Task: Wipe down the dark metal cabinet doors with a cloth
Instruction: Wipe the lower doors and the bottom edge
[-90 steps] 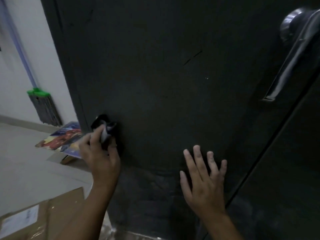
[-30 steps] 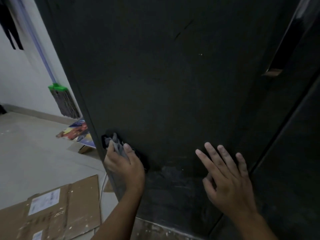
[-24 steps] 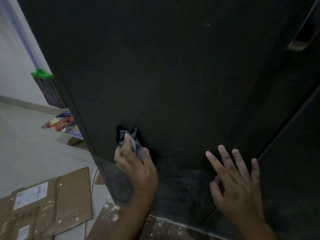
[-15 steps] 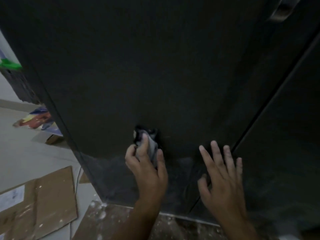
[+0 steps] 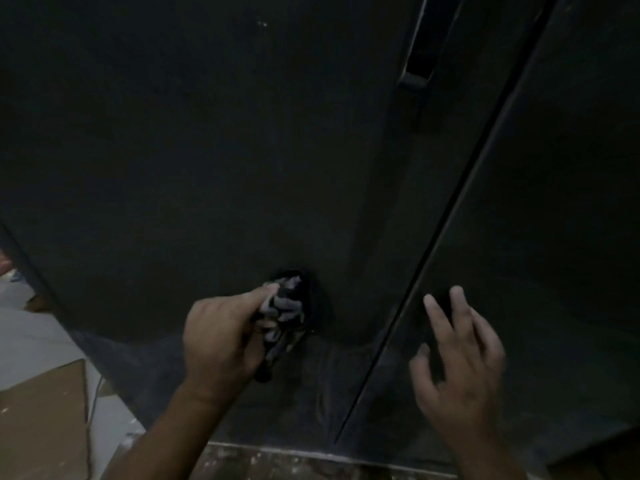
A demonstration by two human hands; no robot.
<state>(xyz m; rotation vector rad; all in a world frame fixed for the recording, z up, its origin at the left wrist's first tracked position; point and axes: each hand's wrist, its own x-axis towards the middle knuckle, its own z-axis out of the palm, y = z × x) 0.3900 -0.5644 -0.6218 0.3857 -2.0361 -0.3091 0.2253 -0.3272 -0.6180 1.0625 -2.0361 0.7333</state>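
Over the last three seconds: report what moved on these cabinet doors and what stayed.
The left hand carried the cloth rightward along the lower left door, from near its outer edge to close by the seam between the doors. The right hand crossed that seam and is now over the right door. Unchanged: the left hand grips the bunched cloth against the door; the right hand's fingers are spread, holding nothing.

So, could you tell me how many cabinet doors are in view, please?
2. The left door, with the handle, is under the cloth in the left hand; the right door is behind the right hand. Others may be out of frame.
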